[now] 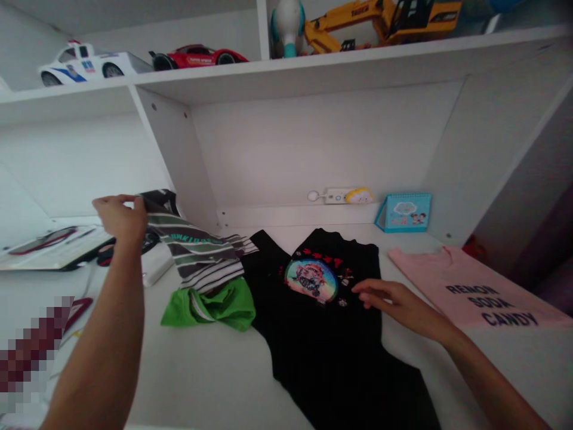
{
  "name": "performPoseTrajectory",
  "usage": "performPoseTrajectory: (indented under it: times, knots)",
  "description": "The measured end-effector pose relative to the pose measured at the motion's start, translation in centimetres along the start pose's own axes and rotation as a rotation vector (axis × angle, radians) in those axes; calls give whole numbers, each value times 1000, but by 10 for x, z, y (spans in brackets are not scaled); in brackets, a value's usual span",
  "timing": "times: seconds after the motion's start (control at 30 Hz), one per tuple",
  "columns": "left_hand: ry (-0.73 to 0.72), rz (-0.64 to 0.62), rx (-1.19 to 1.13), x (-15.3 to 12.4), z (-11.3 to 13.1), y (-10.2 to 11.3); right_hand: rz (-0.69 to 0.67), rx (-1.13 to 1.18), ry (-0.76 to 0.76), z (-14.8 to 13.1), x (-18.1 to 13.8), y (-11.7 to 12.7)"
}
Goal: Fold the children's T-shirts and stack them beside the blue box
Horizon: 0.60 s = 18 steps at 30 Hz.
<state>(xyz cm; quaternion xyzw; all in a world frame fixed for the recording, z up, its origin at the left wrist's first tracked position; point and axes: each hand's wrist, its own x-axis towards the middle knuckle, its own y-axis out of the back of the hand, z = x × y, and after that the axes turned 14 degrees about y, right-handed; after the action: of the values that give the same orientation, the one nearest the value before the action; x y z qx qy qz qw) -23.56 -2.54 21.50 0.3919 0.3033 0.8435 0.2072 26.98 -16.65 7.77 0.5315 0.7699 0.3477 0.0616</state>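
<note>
My left hand [122,216] pinches one corner of a grey, white and black striped shirt [197,248] and holds it raised at the left. The shirt's lower end drapes over a crumpled green garment [212,304] and touches the black one beside it. A black garment with a colourful round print [322,334] lies spread across the middle of the desk, its lower end running out of view. Over its right side hovers my right hand [385,301], fingers stretched forward with nothing in them; whether the fingertips touch the cloth is hard to tell.
A folded pink shirt with black lettering [486,292] lies on the right. Behind it stands a blue desk calendar [406,213], near a power strip [339,196]. A computer mouse [106,253] and a white box [157,263] are at left. Toy vehicles line the overhead shelf [250,74].
</note>
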Motion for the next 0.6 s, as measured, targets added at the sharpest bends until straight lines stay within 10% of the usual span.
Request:
performPoseTrajectory:
  times: [0.1, 0.3, 0.6]
  knots:
    - [-73, 202, -68, -36, 15, -10, -5, 7, 0, -2, 0, -2]
    - [-649, -540, 195, -150, 73, -94, -32, 26, 73, -11, 7, -14]
    - [-618, -624, 325, -191, 99, -148, -29, -12, 38, -15, -2, -10]
